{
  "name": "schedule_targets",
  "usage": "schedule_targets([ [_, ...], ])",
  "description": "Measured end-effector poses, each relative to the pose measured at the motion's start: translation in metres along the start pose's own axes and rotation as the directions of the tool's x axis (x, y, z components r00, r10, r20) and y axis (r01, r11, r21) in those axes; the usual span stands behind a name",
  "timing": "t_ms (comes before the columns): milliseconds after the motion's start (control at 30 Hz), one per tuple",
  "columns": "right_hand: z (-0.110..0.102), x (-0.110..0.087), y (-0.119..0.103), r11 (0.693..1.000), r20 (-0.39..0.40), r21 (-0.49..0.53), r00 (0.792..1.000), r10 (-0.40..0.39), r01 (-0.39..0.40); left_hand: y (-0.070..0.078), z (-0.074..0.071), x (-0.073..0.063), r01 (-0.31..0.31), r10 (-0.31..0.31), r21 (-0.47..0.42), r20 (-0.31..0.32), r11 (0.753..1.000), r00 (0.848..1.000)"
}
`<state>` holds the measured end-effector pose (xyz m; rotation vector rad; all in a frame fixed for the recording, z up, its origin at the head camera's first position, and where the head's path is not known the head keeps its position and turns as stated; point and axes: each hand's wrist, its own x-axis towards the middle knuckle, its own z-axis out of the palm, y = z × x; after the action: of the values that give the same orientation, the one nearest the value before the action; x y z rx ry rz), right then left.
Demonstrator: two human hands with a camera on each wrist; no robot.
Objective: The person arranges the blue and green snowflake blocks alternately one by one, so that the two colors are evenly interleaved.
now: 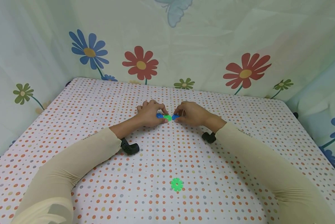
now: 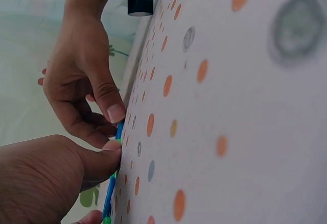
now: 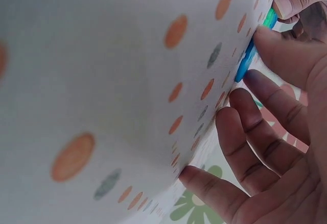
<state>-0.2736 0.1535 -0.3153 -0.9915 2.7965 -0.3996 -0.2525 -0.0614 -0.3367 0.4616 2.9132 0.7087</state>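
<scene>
Close above the dotted cloth, my left hand (image 1: 150, 114) pinches a green notched plastic disc (image 1: 167, 117) between thumb and forefinger. A blue notched disc (image 1: 159, 115) adjoins it on the left, partly covered by that hand. My right hand (image 1: 194, 113) holds another blue notched disc (image 1: 175, 117) by thumb and fingertips, right at the green disc's right edge. In the right wrist view this blue disc (image 3: 246, 60) stands edge-on at the cloth, the other right fingers spread beside it. A strip of blue and green pieces runs below my left thumb in the left wrist view.
A single green notched disc (image 1: 177, 184) lies flat on the dotted tablecloth (image 1: 145, 193), nearer to me. Black wrist-worn devices (image 1: 130, 147) hang under both forearms. A flower-printed curtain (image 1: 201, 46) closes off the table's back and sides.
</scene>
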Motion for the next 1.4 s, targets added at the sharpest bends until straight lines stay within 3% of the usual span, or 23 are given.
schedule_targets([
  [567,-0.006,-0.011,-0.005,1.0,0.025,-0.018,1.0,-0.016,0.016,0.004,0.001,-0.002,0.011,-0.012,0.002,0.012,1.0,1.0],
  [800,-0.012,-0.04,-0.022,0.999,0.048,-0.01,0.998,-0.043,0.043,0.004,0.001,-0.001,0.01,-0.01,0.003,0.007,1.0,1.0],
  [967,-0.007,-0.065,-0.046,0.992,0.077,-0.035,0.99,-0.116,0.119,0.004,-0.001,-0.001,0.01,-0.01,0.01,0.008,1.0,1.0],
  [1167,0.005,-0.101,-0.076,0.976,0.123,-0.032,0.97,-0.21,0.215,0.005,-0.001,-0.001,0.003,-0.005,0.037,0.031,0.999,1.0],
  [1400,0.018,-0.132,-0.089,0.959,0.182,0.019,0.942,-0.283,0.284,0.009,-0.002,-0.001,-0.015,0.013,0.047,0.032,0.999,0.999],
])
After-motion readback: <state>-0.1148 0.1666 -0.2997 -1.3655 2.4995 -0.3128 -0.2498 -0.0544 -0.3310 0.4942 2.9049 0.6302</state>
